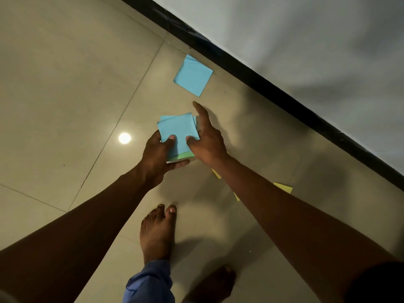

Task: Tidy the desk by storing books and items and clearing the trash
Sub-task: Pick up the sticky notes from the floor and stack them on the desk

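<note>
left hand (pixel 156 154) grips a stack of blue notes (pixel 177 133) with a green one under it, thumb curled on top, held above the floor tiles (pixel 65 95) so it stays squared up. right hand (pixel 207 138) pinches the stack's right edge with its thumb, index finger straight toward a loose blue note (pixel 193 75) by the black skirting (pixel 262 77), likely next. yellow notes (pixel 283 187) lie under the right forearm.

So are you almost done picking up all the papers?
Partly. Both hands, left hand and right hand, hold a gathered stack of blue and green notes. Left on the floor: one blue note by the wall and yellow notes.
</note>
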`<state>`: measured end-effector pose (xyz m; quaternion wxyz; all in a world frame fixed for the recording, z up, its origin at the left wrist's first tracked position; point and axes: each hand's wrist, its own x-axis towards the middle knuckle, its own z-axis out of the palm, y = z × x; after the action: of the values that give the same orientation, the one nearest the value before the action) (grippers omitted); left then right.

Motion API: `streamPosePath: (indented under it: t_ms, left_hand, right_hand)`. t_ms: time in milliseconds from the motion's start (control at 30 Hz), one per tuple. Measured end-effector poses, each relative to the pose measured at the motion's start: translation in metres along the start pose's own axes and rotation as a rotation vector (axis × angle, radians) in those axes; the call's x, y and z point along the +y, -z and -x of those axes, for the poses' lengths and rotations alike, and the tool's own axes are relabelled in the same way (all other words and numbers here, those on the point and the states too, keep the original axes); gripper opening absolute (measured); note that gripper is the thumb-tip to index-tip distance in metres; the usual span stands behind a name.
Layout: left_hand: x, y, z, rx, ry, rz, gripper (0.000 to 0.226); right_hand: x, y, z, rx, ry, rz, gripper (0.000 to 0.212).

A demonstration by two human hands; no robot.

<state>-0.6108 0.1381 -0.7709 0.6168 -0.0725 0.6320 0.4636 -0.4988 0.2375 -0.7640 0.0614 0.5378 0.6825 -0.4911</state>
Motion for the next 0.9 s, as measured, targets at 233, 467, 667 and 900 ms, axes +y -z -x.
streamPosePath:
  t_ms: [233, 467, 667, 900]
  left_hand:
    - [0.007, 0.027, -0.010, -0.029, 0.002, 0.045, 0.036]
    - [0.017, 0.044, -0.016, 0.040, -0.018, 0.125, 0.034]
    - [0.016, 0.065, -0.018, 0.084, 0.001, 0.190, 0.034]
    - [0.009, 0.094, -0.017, 0.091, -0.004, 0.194, 0.036]
  right_hand:
    - [-0.018, -0.012, -0.020, -0.142, 0.177, 0.307, 0.076]
    - [-0.033, -0.033, -0.042, -0.122, 0.203, 0.312, 0.055]
    - [-0.028, -0.023, -0.079, 0.133, 0.216, 0.331, 0.048]
    - [-0.016, 0.021, -0.163, 0.335, 0.232, 0.750, 0.066]
